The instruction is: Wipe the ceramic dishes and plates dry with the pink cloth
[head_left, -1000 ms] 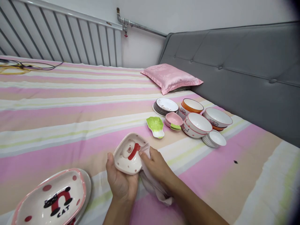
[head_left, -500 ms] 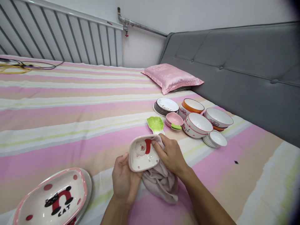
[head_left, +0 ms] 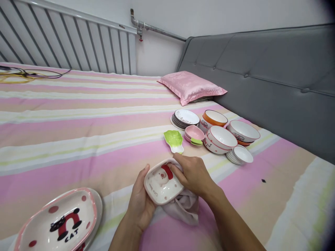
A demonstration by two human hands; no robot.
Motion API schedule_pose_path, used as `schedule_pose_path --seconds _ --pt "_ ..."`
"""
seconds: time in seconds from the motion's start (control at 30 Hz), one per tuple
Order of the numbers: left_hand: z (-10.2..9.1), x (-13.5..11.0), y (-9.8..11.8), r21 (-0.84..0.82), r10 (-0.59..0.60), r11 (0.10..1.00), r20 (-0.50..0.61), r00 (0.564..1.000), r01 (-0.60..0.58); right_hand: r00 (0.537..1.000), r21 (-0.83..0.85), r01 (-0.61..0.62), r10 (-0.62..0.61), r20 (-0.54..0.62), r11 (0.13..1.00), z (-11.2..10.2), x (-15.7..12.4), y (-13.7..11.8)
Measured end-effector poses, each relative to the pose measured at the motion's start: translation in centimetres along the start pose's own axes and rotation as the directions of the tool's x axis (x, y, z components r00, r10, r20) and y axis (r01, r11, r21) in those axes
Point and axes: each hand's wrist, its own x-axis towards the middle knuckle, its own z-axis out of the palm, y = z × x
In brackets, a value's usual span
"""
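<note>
Above the pink-and-white striped bedsheet [head_left: 104, 136], the left hand [head_left: 142, 202] is cradling a small white ceramic dish [head_left: 160, 195] with a bear motif, while the right hand [head_left: 195, 174] is pinching a crumpled pale mauve cloth [head_left: 186, 209] over its right rim. Compared with half a second ago, the dish is sitting slightly lower and turned, its lettering now showing; probably another stretch is meeting the cloth. A pink-rimmed oval ceramic cat dish [head_left: 47, 237] is lying stacked above a pale plate [head_left: 98, 209]; red-rimmed white bowls [head_left: 223, 136] are standing nested.
</note>
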Motion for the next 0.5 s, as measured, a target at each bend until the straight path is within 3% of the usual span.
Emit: schedule_pose_path --seconds 0.13,0.33,0.5 --pt "0.18 0.04 -0.12 -0.021 0.037 0.999 -0.031 0.999 -0.038 0.999 0.045 -0.031 0.03 0.019 0.999 0.09 0.11 -0.2" --pt "-0.03 0.2 -0.29 -0.051 0.032 0.998 0.023 0.999 -0.031 0.999 0.175 -0.021 0.013 0.043 0.984 -0.25 0.12 -0.6" --pt "-0.18 0.22 -0.34 -0.058 0.047 0.997 0.031 0.998 -0.045 1.0 0.301 0.016 -0.012 -0.016 0.953 -0.05 0.02 -0.5"
